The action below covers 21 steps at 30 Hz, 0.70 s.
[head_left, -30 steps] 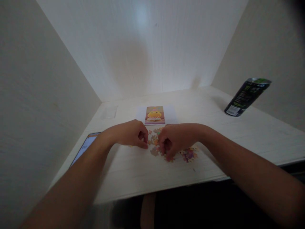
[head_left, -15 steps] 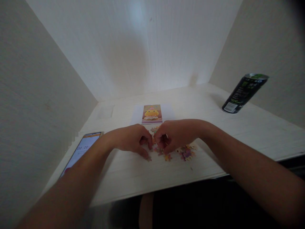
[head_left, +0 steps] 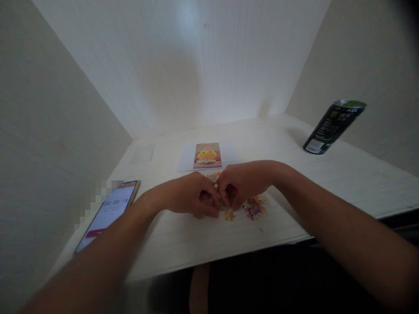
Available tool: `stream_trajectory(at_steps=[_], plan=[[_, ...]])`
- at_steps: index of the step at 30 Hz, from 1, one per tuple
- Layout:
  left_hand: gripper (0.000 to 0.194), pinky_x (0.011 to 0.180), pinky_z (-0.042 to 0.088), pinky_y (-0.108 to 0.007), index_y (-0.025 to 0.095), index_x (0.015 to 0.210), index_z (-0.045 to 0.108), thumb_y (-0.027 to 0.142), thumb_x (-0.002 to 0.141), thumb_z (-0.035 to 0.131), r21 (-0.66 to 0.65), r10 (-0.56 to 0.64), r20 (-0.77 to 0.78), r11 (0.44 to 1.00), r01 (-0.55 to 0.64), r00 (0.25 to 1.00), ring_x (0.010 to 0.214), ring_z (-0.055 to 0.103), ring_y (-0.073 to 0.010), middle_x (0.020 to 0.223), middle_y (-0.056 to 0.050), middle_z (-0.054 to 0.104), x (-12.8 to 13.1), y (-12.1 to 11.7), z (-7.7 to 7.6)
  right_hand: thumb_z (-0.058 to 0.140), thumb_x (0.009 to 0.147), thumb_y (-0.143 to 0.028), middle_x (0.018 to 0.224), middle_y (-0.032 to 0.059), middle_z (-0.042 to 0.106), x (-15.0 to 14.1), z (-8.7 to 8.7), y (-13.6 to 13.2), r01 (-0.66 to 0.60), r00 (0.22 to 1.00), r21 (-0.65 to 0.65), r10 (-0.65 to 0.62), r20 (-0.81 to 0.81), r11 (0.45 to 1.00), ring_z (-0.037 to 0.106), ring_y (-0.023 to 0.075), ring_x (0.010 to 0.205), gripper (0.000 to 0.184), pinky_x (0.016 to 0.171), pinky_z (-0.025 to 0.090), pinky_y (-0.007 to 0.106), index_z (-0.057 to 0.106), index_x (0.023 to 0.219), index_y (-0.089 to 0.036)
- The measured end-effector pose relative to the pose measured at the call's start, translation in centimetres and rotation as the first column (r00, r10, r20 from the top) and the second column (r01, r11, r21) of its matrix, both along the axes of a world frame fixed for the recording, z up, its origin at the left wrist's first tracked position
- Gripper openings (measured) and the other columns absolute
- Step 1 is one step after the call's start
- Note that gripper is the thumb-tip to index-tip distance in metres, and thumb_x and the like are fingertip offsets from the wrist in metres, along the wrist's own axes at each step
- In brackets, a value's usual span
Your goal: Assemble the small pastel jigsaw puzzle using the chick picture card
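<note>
Small jigsaw pieces [head_left: 254, 207] lie in a loose heap on the white tabletop, purple, pink and yellow among them. Over the heap, my left hand [head_left: 195, 194] has its thumb and fingers drawn into a pinch; whatever is between the tips is hidden. Close beside it, my right hand [head_left: 240, 185] is also pinched, fingertips down among the pieces, and its grip is too small to make out. The knuckles of the two hands nearly touch. A yellow jigsaw piece [head_left: 229, 215] shows just below the right fingertips. Both hands cover part of the heap.
Behind the hands, a picture card [head_left: 207, 155] with a yellow figure lies on a white sheet [head_left: 229, 152]. A phone [head_left: 111, 209] showing a timer is by my left forearm. A black drink can [head_left: 334, 126] stands at the right. Walls enclose the tabletop [head_left: 183, 244].
My left hand has moved slightly right, towards the right hand, and its thumb and fingers have closed together. My right hand stays nearly in place, pinched. The view has shifted a little.
</note>
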<state>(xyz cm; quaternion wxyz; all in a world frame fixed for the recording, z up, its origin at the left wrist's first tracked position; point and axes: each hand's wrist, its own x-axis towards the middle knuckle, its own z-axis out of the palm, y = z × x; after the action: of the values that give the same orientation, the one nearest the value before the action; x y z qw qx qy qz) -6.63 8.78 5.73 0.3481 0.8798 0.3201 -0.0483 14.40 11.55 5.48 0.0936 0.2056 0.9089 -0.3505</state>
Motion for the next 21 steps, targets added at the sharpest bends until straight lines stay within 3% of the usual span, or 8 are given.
stream_trajectory(at_steps=[4, 10, 16, 21], plan=[[0.017, 0.059, 0.039, -0.021, 0.023, 0.091, 0.075, 0.037, 0.082, 0.071, 0.005, -0.004, 0.027, 1.0, 0.004, 1.0, 0.062, 0.051, -0.0072, 0.076, 0.003, 0.063, 0.4, 0.0, -0.5, 0.075, 0.073, -0.019, 0.071, -0.0027, 0.068, 0.1, 0.1, 0.5, 0.036, 0.999, -0.041, -0.037, -0.023, 0.998, 0.058, 0.0101, 0.062, 0.012, 0.058, 0.043, 0.022, 0.074, 0.084, -0.016], [0.028, 0.055, 0.037, -0.023, 0.017, 0.081, 0.071, 0.045, 0.079, 0.072, 0.051, 0.018, 0.004, 0.999, -0.018, 1.0, 0.059, 0.05, -0.0084, 0.07, 0.001, 0.061, 0.2, 0.3, -0.7, 0.077, 0.073, -0.025, 0.074, 0.0011, 0.069, 1.7, 0.6, 0.7, 0.18, 0.981, 0.006, -0.179, -0.075, 0.984, 0.06, 0.0133, 0.068, 0.019, 0.062, 0.044, 0.024, 0.074, 0.089, -0.014], [0.028, 0.057, 0.038, -0.022, 0.018, 0.086, 0.071, 0.045, 0.079, 0.071, 0.083, 0.006, 0.068, 0.997, -0.011, 0.998, 0.06, 0.05, -0.0075, 0.07, 0.002, 0.061, 0.4, 0.3, -1.3, 0.081, 0.067, -0.035, 0.092, 0.0053, 0.072, 4.3, 0.4, -1.7, 0.366, 0.93, 0.086, -0.363, -0.054, 0.927, 0.063, 0.0184, 0.08, 0.041, 0.07, 0.046, 0.027, 0.075, 0.104, -0.017], [0.026, 0.057, 0.037, -0.023, 0.019, 0.09, 0.074, 0.042, 0.077, 0.072, 0.056, -0.004, 0.053, 0.998, 0.001, 0.999, 0.06, 0.049, -0.0086, 0.07, 0.001, 0.061, 0.0, 0.6, -1.1, 0.076, 0.071, -0.029, 0.094, 0.007, 0.072, 4.2, 0.2, -3.7, 0.4, 0.916, 0.123, -0.391, -0.088, 0.908, 0.063, 0.0178, 0.078, 0.032, 0.07, 0.046, 0.027, 0.077, 0.101, -0.018]])
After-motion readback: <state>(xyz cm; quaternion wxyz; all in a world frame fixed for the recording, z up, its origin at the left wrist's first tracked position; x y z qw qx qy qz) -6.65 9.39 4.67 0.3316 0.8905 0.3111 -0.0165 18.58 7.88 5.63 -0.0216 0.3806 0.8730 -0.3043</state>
